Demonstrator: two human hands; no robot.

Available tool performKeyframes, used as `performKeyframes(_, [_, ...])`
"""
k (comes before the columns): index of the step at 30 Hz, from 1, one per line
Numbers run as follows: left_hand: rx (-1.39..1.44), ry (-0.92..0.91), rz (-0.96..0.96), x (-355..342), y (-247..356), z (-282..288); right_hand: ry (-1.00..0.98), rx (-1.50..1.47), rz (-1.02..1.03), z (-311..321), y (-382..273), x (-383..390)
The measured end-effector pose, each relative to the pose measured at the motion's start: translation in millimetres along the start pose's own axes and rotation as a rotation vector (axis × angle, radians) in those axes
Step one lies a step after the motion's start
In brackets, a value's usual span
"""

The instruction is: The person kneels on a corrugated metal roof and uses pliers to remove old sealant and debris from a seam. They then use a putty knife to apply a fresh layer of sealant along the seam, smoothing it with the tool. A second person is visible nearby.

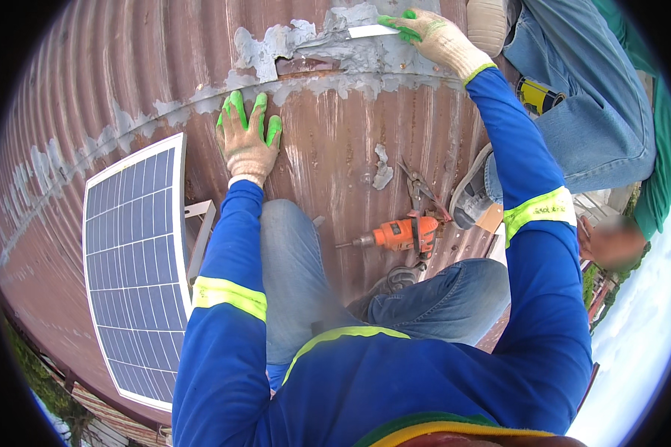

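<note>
Along the seam of the brown corrugated metal roof (pixel 317 141), the gloved right hand (pixel 434 36) grips a flat white strip (pixel 367 31) over smeared grey sealant (pixel 406 54). The gloved left hand (pixel 247 143) lies open, fingers spread, just below the seam. A framed solar panel (pixel 134 276) stands beside the left forearm; an orange power drill (pixel 404 234) lies beyond the right knee (pixel 455 294), near a co-worker's shoe (pixel 466 203).

- Strip (pixel 371 31): white, flat, slim, nearly level, top of the frame, right of centre, against the sealant.
- Sealant (pixel 255 56): grey, ragged, smeared along a seam, top centre.
- Roof (pixel 313 127): brown, ribbed, streaked.
</note>
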State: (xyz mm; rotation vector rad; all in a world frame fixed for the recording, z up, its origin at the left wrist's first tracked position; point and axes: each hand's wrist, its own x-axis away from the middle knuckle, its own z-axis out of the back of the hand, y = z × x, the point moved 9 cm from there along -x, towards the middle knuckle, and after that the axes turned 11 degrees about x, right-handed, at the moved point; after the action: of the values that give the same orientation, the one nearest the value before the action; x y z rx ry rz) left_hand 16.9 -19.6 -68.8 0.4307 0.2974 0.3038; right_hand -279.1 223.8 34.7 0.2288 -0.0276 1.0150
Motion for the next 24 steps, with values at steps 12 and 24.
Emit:
performKeyframes(12, [0.013,-0.001,-0.011,-1.0,3.2,2.5,0.068,-1.698,-0.959,-31.4,-135.7,73.7])
performKeyframes(24, [0.010,-0.019,-0.018,-0.5,1.1,0.1,0.172,-1.702,-1.095,-47.6,-233.7,0.2])
